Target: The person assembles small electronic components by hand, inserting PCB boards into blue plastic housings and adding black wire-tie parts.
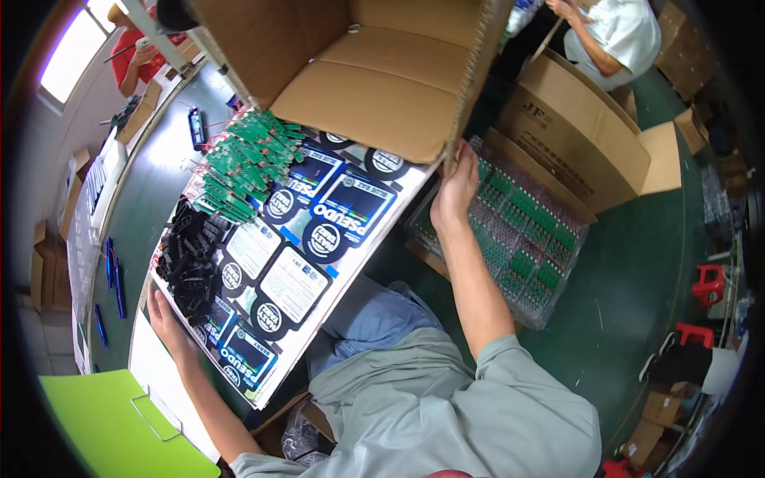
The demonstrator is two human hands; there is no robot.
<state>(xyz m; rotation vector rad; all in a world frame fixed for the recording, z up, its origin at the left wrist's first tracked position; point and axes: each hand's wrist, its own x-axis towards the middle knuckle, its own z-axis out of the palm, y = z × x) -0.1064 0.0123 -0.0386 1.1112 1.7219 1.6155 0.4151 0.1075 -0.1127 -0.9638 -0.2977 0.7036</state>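
My right hand (454,190) grips the lower corner of a big open cardboard box (374,80) that lies tipped on the table's far end. My left hand (163,312) rests flat on a printed sheet of blue and white packaging cards (295,239) spread over the table. A pile of green circuit boards (243,163) with red wires lies on the sheet's far part. A heap of small black plastic parts (191,255) sits just beyond my left hand.
A clear tray of green boards (518,231) stands in an open carton to my right. Another large carton (574,131) is behind it, with a person in a white shirt (613,32). A person in red (131,52) sits far left. A green panel (111,430) lies at lower left. Red stools (708,283) stand on the green floor.
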